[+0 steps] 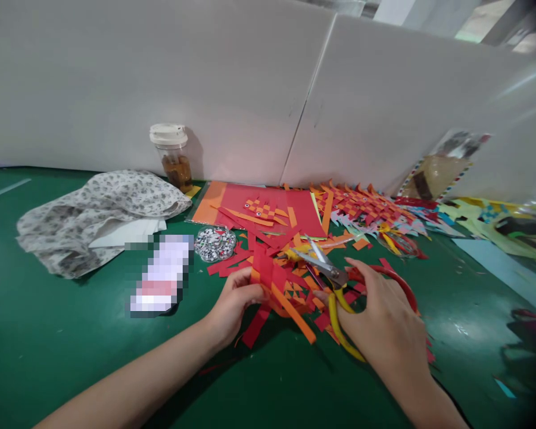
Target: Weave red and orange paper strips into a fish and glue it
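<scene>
I saw left hand [237, 302] pinching paper weave [268, 271], ends loose, maybe unfinished | right hand [386, 313] gripping scissors [338, 276] | fish [268, 214] looked done

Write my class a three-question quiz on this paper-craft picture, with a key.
1. Which hand grips the scissors?
2. True or false: the cup standing by the pale wall has no lid.
3. What does the left hand hold? A) a patterned cloth; B) red and orange paper; C) a glue bottle.

Key: 1. The right hand. 2. False; a white lid is on it. 3. B.
</scene>
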`<action>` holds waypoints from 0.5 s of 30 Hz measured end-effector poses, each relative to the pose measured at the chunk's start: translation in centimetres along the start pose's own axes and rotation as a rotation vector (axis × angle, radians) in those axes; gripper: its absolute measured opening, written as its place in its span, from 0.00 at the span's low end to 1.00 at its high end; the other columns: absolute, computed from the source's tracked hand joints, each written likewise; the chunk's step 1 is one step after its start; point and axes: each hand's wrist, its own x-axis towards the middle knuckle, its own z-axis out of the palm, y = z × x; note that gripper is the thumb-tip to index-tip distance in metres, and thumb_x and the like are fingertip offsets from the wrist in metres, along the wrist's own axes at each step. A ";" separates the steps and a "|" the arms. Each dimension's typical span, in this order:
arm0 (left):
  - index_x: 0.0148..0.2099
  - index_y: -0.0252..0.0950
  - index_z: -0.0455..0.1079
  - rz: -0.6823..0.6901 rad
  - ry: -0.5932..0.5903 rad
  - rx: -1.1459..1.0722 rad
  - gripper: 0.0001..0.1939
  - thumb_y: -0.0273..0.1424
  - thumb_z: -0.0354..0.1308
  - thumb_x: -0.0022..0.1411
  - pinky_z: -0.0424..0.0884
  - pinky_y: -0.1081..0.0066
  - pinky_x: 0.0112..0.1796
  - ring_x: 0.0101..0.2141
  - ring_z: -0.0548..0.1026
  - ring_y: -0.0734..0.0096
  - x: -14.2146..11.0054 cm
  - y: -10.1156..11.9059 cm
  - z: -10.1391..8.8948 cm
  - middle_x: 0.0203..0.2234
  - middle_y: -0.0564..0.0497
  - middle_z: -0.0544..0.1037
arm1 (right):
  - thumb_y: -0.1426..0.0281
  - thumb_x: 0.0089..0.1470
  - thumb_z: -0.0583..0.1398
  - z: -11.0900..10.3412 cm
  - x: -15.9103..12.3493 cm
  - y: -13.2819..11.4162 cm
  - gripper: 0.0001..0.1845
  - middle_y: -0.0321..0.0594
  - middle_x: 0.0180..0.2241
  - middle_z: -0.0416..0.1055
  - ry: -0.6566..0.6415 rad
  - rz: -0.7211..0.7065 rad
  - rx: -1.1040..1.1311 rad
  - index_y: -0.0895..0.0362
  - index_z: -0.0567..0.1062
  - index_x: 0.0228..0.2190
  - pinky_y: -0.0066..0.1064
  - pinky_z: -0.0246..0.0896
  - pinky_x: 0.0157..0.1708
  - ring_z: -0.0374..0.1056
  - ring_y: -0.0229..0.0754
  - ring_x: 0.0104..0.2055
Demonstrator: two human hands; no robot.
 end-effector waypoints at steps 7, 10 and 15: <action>0.24 0.35 0.76 0.008 -0.119 0.099 0.09 0.18 0.58 0.39 0.68 0.74 0.33 0.32 0.73 0.69 -0.1 0.2 0.4 0.27 0.53 0.77 | 0.60 0.50 0.57 -0.1 -0.7 -0.1 0.30 0.45 0.35 0.68 0.049 -0.157 -0.119 0.57 0.60 0.53 0.38 0.57 0.36 0.62 0.53 0.39; 0.29 0.36 0.77 -0.064 -0.176 0.110 0.09 0.21 0.61 0.42 0.68 0.69 0.39 0.39 0.74 0.62 -0.2 0.0 0.4 0.34 0.50 0.78 | 0.64 0.51 0.54 -0.3 -0.9 -0.2 0.29 0.45 0.34 0.67 0.039 -0.187 -0.069 0.58 0.59 0.54 0.37 0.58 0.34 0.61 0.52 0.38; 0.38 0.35 0.77 -0.209 -0.275 0.100 0.13 0.24 0.62 0.47 0.68 0.65 0.42 0.38 0.75 0.61 -0.5 -0.1 0.6 0.36 0.48 0.79 | 0.67 0.49 0.54 -0.4 -1.3 -0.3 0.30 0.46 0.33 0.67 -0.015 -0.270 -0.025 0.58 0.57 0.55 0.37 0.58 0.32 0.61 0.53 0.38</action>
